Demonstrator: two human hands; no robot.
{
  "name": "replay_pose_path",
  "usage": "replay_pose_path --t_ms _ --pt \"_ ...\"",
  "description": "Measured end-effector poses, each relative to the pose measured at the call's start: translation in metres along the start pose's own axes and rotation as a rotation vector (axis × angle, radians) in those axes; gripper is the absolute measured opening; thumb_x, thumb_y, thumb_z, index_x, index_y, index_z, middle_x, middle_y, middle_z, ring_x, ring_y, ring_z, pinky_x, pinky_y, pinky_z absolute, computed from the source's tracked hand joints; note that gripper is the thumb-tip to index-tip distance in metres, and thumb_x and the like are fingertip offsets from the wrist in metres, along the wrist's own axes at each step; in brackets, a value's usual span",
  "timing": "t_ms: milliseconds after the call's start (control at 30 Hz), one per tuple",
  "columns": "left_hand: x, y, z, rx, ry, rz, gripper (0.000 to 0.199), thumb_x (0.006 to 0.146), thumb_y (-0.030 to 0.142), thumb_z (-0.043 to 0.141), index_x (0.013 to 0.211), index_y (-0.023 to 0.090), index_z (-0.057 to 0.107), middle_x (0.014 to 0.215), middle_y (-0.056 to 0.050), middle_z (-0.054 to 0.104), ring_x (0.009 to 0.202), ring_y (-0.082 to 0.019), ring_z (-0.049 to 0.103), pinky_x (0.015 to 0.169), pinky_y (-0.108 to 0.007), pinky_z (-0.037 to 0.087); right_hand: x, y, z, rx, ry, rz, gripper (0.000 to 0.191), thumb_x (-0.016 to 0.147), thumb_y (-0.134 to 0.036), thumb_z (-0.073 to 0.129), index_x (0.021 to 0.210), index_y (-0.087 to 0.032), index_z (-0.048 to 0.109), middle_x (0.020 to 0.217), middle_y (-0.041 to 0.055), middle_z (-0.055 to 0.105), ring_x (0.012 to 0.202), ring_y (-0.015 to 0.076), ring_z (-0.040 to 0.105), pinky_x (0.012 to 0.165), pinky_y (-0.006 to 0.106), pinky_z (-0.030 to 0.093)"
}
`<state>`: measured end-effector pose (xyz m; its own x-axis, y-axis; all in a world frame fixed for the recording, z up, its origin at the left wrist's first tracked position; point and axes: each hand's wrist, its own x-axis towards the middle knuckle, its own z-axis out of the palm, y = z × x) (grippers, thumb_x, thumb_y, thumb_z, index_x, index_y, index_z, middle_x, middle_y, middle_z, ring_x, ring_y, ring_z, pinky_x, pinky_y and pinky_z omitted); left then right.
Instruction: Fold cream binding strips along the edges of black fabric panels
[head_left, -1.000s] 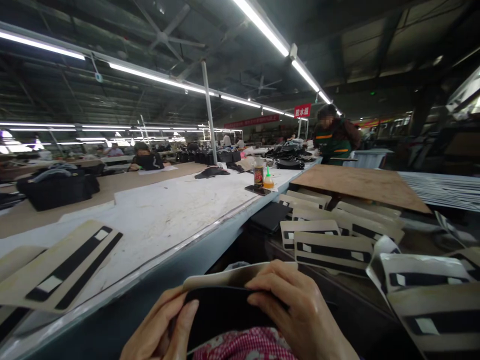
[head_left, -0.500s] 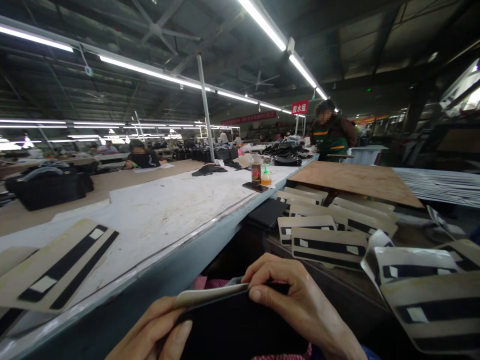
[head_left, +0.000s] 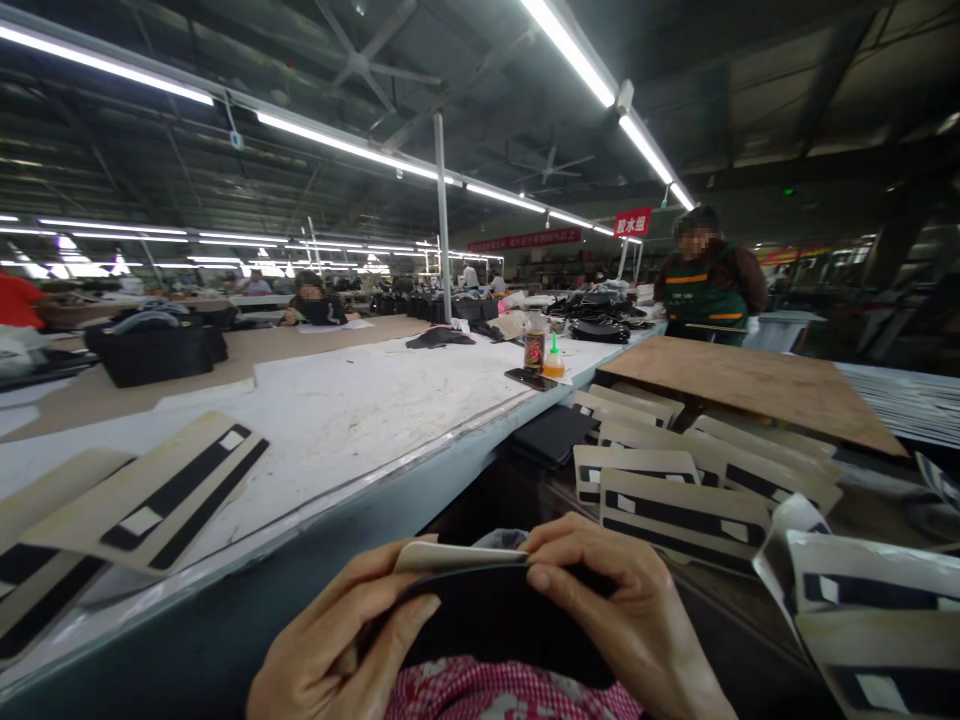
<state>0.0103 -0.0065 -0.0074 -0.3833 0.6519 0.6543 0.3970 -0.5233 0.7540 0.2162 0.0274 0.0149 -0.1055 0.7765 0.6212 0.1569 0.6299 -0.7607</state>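
Observation:
Between my hands is a flat black panel [head_left: 502, 615] with a beige panel [head_left: 457, 557] showing behind its upper edge. My left hand [head_left: 345, 630] grips the left end, thumb on the black face and fingers behind. My right hand [head_left: 607, 590] pinches the top edge toward the right, thumb in front. The black panel bows slightly, its top edge curving. Below it shows a red-and-white checked cloth [head_left: 510, 690] on my lap. Most of the beige panel's face is hidden behind the black one.
Beige panels [head_left: 682, 515] with black strips stand to my right beside a wooden board [head_left: 757, 385]. More beige panels [head_left: 172, 490] lie on the white-covered table [head_left: 360, 400]. A glue bottle [head_left: 553, 362] and a phone [head_left: 531, 380] are near its edge. A person [head_left: 709, 280] stands beyond.
My head view has turned a little left, so the surroundings shift right. The held black panel has tilted and bowed upward, uncovering more checked cloth below. Both hands keep their grip.

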Motion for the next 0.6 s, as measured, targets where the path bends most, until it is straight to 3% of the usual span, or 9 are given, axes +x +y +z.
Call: replay_pose_path --t_ms 167,233,367,533,600 --pt "0.001 0.002 -0.002 -0.009 -0.054 0.165 0.016 0.089 0.022 0.073 0.085 0.034 0.084 0.105 0.001 0.083 0.087 -0.020 0.080 0.080 -0.028 0.065 -0.003 0.007 0.003 0.041 0.016 0.084 0.013 0.084 -0.018 0.078 0.073 -0.023 0.082 0.083 0.0031 0.080 0.076 0.0188 0.075 0.071 0.025 0.060" --pt "0.000 0.001 -0.002 0.036 -0.032 0.241 0.015 0.089 0.021 0.074 0.088 0.033 0.084 0.106 0.000 0.083 0.086 -0.022 0.079 0.080 -0.032 0.065 -0.004 0.007 0.004 0.037 0.021 0.124 0.014 0.085 -0.020 0.078 0.072 -0.023 0.082 0.083 0.0034 0.080 0.078 0.0198 0.075 0.071 0.025 0.059" --pt "0.003 -0.002 0.001 0.149 0.070 0.433 0.017 0.087 0.014 0.076 0.090 0.031 0.081 0.109 0.000 0.081 0.086 -0.018 0.077 0.075 -0.026 0.065 -0.004 0.007 0.006 0.006 0.036 0.218 0.015 0.085 -0.022 0.077 0.070 -0.024 0.081 0.083 0.0017 0.079 0.078 0.0185 0.075 0.072 0.023 0.057" --pt "0.012 -0.009 -0.003 0.128 -0.064 0.327 0.013 0.091 0.017 0.072 0.084 0.027 0.076 0.114 -0.001 0.079 0.098 -0.019 0.077 0.085 -0.024 0.063 -0.005 0.007 0.009 0.016 0.044 0.136 0.016 0.084 -0.023 0.077 0.068 -0.025 0.081 0.082 0.0003 0.079 0.074 0.0166 0.073 0.071 0.021 0.057" --pt "0.013 -0.009 -0.004 0.098 -0.045 0.250 0.013 0.090 0.018 0.072 0.083 0.027 0.076 0.118 0.000 0.078 0.105 -0.018 0.076 0.089 -0.022 0.060 -0.005 0.004 0.011 0.016 0.074 0.122 0.016 0.083 -0.023 0.078 0.068 -0.026 0.081 0.081 -0.0002 0.079 0.075 0.0164 0.073 0.073 0.021 0.057"
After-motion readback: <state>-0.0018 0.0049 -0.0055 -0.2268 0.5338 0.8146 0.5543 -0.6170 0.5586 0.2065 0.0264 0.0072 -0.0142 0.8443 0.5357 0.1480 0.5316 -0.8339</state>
